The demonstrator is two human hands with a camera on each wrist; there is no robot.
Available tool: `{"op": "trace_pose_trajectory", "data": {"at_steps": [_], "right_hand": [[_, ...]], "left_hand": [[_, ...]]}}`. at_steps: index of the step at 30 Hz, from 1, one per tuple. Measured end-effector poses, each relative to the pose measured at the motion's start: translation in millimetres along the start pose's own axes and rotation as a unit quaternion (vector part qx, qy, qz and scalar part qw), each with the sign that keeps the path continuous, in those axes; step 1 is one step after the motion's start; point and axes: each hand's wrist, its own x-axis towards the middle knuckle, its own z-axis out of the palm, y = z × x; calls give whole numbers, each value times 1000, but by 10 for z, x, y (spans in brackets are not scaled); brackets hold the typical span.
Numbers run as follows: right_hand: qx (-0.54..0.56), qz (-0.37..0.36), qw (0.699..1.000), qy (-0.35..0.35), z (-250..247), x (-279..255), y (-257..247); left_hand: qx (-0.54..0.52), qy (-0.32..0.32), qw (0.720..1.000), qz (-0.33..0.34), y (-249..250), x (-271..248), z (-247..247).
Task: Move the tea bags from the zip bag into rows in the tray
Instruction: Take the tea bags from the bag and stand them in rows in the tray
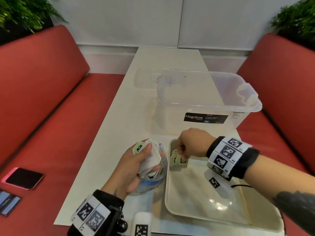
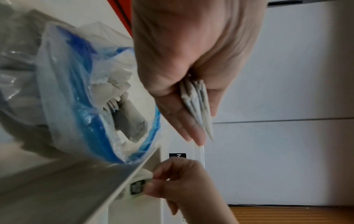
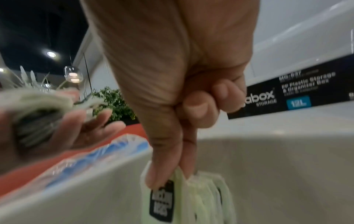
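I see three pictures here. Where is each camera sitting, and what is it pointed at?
Head: worn on the head, looking down at the table; shows both forearms, left hand, right hand.
Left wrist: looks along the left hand at its stack of tea bags and the zip bag.
Right wrist: looks along the right hand pinching a tea bag in the tray.
All three views show both hands and the tray's rim.

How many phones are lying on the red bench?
2. One phone with a pink case lies on the seat left of the table; a second phone sits nearer, cut off by the picture's edge.
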Motion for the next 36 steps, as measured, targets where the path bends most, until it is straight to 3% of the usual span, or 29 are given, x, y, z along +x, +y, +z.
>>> {"op": "trace_pose_trajectory", "data": {"at_steps": [4, 10, 17, 22, 26, 32, 34, 36], "right_hand": [[-23, 1, 1000, -18, 196, 98, -69], [-45, 0, 999, 22, 328, 140, -74], [-17, 3, 999, 46, 301, -17, 24], [-25, -73, 985, -152, 410, -98, 35], [-64, -101, 971, -208, 527, -15, -5], [-67, -93, 973, -200, 527, 17, 6], [-49, -79, 983, -160, 428, -32, 3], [-3, -74, 994, -76, 295, -92, 6]], "left_hand": [[0, 6, 1000, -5, 0, -37, -20], [-5, 31, 999, -37, -65, -68, -5], [-19, 6, 998, -67, -91, -85, 19], [-11, 10, 996, -85, -123, -99, 38], [-14, 15, 995, -94, -147, -112, 60], [-89, 28, 987, -129, -88, -141, 74], [-125, 21, 981, -145, -43, -149, 73], [-155, 10, 976, -156, -9, -155, 79]]}}
